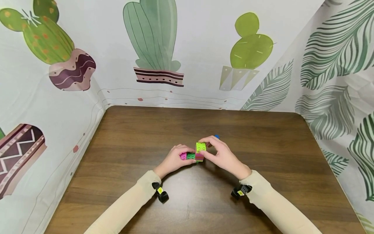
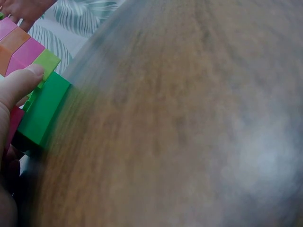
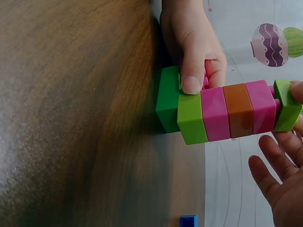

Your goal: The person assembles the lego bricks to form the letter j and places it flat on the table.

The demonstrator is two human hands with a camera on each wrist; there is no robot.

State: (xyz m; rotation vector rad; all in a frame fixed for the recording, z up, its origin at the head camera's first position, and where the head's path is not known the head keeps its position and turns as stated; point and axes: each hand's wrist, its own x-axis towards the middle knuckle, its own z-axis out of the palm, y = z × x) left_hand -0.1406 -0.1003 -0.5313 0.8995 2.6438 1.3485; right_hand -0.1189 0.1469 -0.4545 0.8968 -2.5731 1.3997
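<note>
A stack of toy building bricks stands on a dark green base brick (image 3: 166, 101). From the bottom it runs lime green (image 3: 192, 122), pink (image 3: 216, 113), orange (image 3: 238, 112) and pink (image 3: 260, 106). My right hand (image 1: 225, 157) pinches another lime green brick (image 1: 200, 147) at the top; it sits slightly tilted, with pink studs showing below it. The left hand (image 1: 173, 159) grips the stack low down, its thumb (image 2: 21, 82) against the lower lime brick. Beside the stack, a magenta brick (image 1: 183, 156) is partly covered by the left fingers.
A blue brick (image 1: 217, 136) lies on the wooden table (image 1: 187, 123) just beyond the right hand. Fabric printed with cacti and leaves (image 1: 204, 42) hangs behind the table and along its sides.
</note>
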